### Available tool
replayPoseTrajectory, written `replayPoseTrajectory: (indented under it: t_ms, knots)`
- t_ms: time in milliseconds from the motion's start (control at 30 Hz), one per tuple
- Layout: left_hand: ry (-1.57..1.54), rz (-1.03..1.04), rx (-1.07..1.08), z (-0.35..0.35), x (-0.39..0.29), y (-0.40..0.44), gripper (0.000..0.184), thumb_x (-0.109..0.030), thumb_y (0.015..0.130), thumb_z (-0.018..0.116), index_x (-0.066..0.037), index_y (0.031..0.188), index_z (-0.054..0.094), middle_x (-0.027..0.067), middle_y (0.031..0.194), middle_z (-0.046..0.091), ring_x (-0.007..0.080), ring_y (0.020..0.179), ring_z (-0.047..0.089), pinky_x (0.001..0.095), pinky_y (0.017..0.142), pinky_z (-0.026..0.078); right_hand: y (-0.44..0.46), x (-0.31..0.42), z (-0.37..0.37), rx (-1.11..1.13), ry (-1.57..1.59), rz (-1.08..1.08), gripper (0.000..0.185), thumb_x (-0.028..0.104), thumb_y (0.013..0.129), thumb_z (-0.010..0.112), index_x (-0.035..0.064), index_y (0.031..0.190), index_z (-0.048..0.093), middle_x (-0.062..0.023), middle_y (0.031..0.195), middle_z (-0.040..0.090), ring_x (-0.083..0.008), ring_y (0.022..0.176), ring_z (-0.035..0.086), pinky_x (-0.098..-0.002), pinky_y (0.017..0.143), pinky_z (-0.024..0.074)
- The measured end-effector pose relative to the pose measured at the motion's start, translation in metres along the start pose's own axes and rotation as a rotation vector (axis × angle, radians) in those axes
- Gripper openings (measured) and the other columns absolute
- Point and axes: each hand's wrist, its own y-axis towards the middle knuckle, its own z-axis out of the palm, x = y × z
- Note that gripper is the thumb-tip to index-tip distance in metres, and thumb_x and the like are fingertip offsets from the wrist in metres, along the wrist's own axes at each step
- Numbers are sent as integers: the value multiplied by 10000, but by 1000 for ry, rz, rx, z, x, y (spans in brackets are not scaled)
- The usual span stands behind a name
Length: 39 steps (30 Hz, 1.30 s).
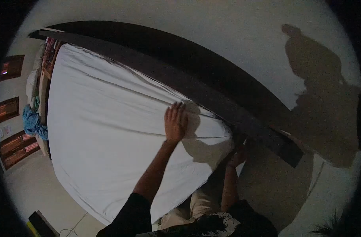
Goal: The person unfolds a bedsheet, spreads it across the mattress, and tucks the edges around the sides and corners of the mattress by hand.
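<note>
A white bed sheet covers the mattress, with long creases running toward the near right corner. My left hand lies flat on the sheet near the headboard side, fingers stretched out, holding nothing. At the mattress corner beside the dark headboard, my right hand is in shadow with its fingers closed on the sheet's edge. A small white flap of cloth shows just below that hand. The exact grip of the fingers is too dark to see well.
The headboard's end juts out to the right of my right hand. Beyond the bed's far side are a wooden frame and a blue cloth bundle. Wooden shutters line the left wall. A dark object lies on the floor.
</note>
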Motion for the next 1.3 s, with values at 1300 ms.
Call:
replayPoseTrajectory:
  t_ms: [1300]
  knots:
    - [66, -1088, -368, -21, 64, -124, 562, -432, 762, 659, 5, 1081, 504, 194, 1086, 514, 349, 1039, 480, 461, 874, 398, -25, 209, 229, 1163, -1008, -621, 608, 136, 816, 492, -10, 1362, 267, -218, 1378, 343, -341, 1277, 337, -384, 1057, 279]
